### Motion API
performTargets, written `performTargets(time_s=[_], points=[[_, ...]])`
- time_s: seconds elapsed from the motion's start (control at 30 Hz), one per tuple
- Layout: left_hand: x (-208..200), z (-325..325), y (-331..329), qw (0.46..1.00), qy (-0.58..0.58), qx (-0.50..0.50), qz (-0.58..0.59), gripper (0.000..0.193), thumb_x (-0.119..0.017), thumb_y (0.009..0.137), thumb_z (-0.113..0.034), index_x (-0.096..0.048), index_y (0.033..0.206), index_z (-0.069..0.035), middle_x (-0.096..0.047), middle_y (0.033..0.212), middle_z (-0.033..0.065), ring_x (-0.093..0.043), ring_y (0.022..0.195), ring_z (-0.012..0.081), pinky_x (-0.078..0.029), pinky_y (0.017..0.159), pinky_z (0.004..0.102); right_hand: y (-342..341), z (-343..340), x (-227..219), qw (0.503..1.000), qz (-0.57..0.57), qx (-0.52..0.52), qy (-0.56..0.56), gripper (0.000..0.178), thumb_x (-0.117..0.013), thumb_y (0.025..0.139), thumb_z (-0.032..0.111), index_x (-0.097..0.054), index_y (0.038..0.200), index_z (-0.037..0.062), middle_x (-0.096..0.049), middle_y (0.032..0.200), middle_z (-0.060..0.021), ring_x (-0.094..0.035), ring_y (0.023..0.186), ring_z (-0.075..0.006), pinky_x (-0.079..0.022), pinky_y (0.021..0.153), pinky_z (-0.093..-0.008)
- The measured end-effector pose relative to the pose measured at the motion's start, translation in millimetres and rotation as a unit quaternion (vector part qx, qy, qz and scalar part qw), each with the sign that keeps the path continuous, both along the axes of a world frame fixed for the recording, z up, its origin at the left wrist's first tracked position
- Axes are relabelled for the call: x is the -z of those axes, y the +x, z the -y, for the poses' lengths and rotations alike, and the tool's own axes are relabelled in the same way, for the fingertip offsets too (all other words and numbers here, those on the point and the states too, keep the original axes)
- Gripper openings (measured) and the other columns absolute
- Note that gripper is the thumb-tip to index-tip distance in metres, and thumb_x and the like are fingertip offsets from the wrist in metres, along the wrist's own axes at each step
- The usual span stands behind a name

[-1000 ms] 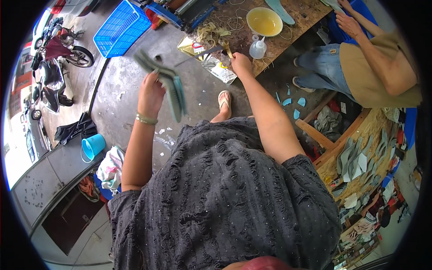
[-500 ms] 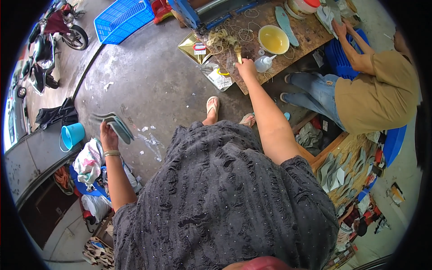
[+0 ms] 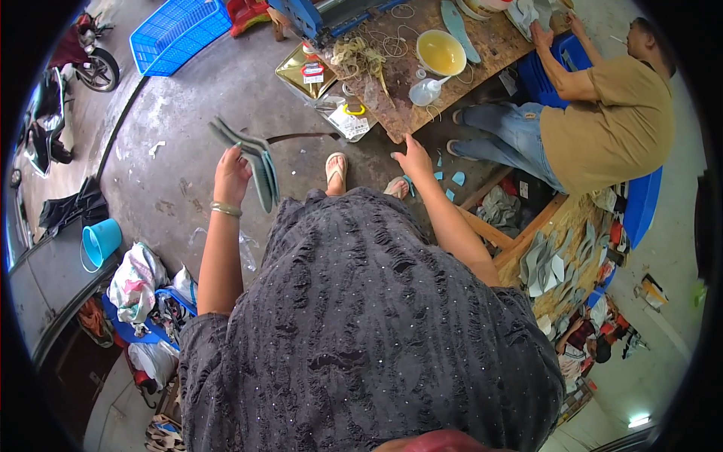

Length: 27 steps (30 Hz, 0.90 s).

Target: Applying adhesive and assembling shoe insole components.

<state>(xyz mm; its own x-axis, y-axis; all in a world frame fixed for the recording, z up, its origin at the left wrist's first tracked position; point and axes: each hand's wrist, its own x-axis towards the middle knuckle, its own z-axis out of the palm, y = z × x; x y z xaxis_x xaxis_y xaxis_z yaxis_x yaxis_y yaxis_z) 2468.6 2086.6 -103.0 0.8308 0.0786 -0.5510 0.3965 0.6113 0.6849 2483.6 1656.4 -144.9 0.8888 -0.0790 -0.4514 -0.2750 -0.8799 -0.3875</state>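
My left hand (image 3: 232,175) is closed on several grey-green insoles (image 3: 261,172), held over the floor left of my feet. My right hand (image 3: 413,163) is empty, its fingers apart, just off the near corner of the brown worktable (image 3: 405,120). A brush (image 3: 385,84) lies on that table by a tangle of pale fibre (image 3: 358,59). Right of it stand a clear squeeze bottle (image 3: 425,93) and a bowl of yellow liquid (image 3: 440,53). A pale teal insole (image 3: 459,30) lies beyond the bowl.
A co-worker (image 3: 610,124) in a brown shirt bends over the table's right end. Gold tin (image 3: 297,71) and white package (image 3: 351,124) sit against the table's left side. Further left are a blue basket (image 3: 179,38) and a light-blue bucket (image 3: 102,241). Loose insoles (image 3: 553,260) cover a board at right.
My right hand has let go of the brush and drawn back from the table. My left hand has brought the insoles up and to the right, closer to my body's middle.
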Motion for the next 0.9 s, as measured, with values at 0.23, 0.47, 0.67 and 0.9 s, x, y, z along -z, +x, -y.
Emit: performTargets(time_s=[0.23, 0.47, 0.67, 0.9], points=[[7.4, 43.6, 31.4, 0.992, -0.075, 0.101, -0.001, 0.014, -0.058, 0.092, -0.022, -0.058, 0.1, -0.01, -0.063, 0.094, -0.0012, -0.061, 0.085, 0.0118, -0.053, 0.069, 0.0307, -22.2, 34.4, -24.3, 0.993, -0.075, 0.044, 0.078, 0.071, -0.071, 0.081, 0.03, -0.041, 0.138, 0.0014, -0.059, 0.122, -0.0234, -0.06, 0.11, -0.0317, -0.047, 0.091, -0.0357], [-7.6, 71.5, 34.5, 0.984, -0.071, 0.162, 0.011, 0.017, -0.055, 0.093, -0.021, -0.058, 0.104, -0.007, -0.064, 0.099, 0.0004, -0.062, 0.087, 0.0118, -0.053, 0.074, 0.0317, -28.0, 1.8, -201.5, 0.96, 0.005, 0.001, 0.28, 0.049, -0.061, 0.088, 0.01, -0.047, 0.133, -0.0007, -0.058, 0.125, -0.019, -0.058, 0.114, -0.0232, -0.046, 0.095, -0.0324], [-19.2, 83.3, 19.1, 0.976, -0.058, 0.204, 0.054, 0.046, -0.054, 0.091, -0.024, -0.048, 0.128, 0.002, -0.062, 0.112, 0.0106, -0.061, 0.101, 0.0215, -0.047, 0.092, 0.0362, -65.2, 21.6, -153.3, 0.745, -0.008, -0.033, 0.666, 0.041, -0.056, 0.09, 0.008, -0.052, 0.13, 0.001, -0.057, 0.127, -0.017, -0.058, 0.115, -0.0253, -0.045, 0.097, -0.0338], [-51.2, 139.3, -14.8, 0.955, -0.075, 0.275, 0.078, 0.021, -0.053, 0.093, -0.02, -0.056, 0.109, -0.006, -0.064, 0.102, 0.0031, -0.062, 0.091, 0.0148, -0.051, 0.079, 0.0326, -152.5, 54.7, -29.8, 0.965, 0.064, 0.192, 0.17, 0.051, -0.054, 0.085, 0.008, -0.047, 0.136, 0.0052, -0.065, 0.118, -0.0124, -0.065, 0.101, -0.0248, -0.047, 0.087, -0.038]])
